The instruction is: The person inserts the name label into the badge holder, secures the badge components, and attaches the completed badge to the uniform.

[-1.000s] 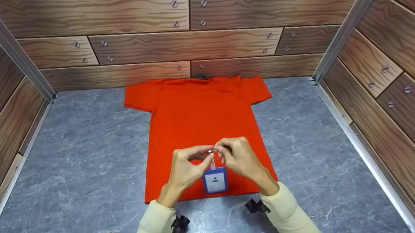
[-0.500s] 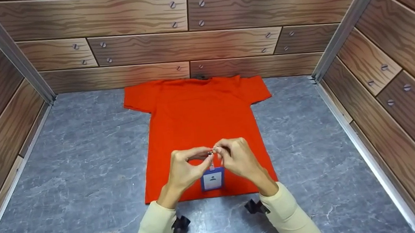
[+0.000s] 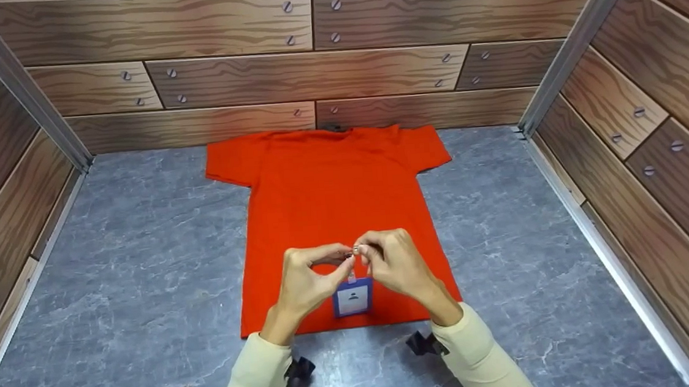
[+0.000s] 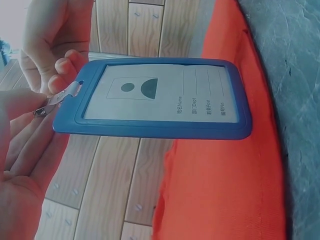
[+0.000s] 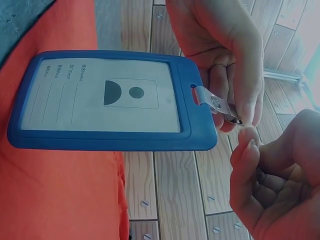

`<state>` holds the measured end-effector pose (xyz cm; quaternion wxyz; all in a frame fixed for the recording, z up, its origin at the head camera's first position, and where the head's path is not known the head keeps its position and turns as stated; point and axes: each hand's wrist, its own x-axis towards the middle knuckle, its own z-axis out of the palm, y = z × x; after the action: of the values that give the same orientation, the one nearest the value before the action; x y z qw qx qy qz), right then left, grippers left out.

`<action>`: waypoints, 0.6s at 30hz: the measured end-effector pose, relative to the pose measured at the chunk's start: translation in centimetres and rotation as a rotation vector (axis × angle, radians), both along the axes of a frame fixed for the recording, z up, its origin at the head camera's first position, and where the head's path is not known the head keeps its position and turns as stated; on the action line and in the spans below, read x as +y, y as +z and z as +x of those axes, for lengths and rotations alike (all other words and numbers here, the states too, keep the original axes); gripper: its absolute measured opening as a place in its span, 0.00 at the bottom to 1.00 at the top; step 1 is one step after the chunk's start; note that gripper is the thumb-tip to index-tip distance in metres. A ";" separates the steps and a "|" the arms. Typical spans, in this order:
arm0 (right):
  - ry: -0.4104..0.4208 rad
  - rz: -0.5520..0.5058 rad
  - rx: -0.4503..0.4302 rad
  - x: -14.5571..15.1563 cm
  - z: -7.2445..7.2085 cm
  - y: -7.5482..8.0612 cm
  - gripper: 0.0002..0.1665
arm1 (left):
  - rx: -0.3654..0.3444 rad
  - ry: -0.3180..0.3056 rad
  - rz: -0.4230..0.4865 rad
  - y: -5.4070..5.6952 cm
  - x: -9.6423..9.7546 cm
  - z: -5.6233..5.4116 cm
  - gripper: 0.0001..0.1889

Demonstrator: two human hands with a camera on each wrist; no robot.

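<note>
In the head view a blue-framed ID badge [image 3: 353,297] hangs over the lower part of a red T-shirt [image 3: 338,194]. Its clear strap [image 5: 204,96] runs through the slot to a metal clip [image 5: 227,110]. My left hand [image 3: 311,279] pinches this clip between thumb and fingers. From the other side, my right hand [image 3: 396,263] brings thumb and forefinger together on the clip's end, fingertips meeting the left ones. The badge's printed card [image 4: 165,92], with a portrait symbol and text lines, faces the wrist cameras. Fingers hide much of the clip's tip.
The T-shirt lies flat with its collar against the back wood-patterned wall [image 3: 188,83]. Grey marbled tabletop [image 3: 158,251] surrounds it, bounded by side walls [image 3: 641,133] with metal edging. Black wrist mounts [image 3: 300,369] sit under both sleeves.
The badge has swung slightly left and tilted beneath the clip. My fingertips have shifted a little around the clip, while both arms stay in nearly the same place.
</note>
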<state>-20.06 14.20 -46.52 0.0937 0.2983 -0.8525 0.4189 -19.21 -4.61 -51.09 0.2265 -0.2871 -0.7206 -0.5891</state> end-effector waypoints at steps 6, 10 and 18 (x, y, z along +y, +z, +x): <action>0.006 -0.003 0.000 0.0 0.0 0.0 0.10 | 0.012 -0.015 0.016 -0.1 -0.1 -0.1 0.07; 0.010 -0.001 0.004 0.0 -0.1 0.0 0.10 | 0.010 -0.024 0.024 0.0 -0.1 -0.1 0.08; 0.021 -0.002 0.004 0.2 -0.2 -0.1 0.10 | -0.008 -0.025 0.028 0.0 -0.1 -0.1 0.10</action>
<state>-20.28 14.39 -46.62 0.0911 0.3081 -0.8488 0.4200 -19.35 -4.74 -51.07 0.2203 -0.2905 -0.7095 -0.6030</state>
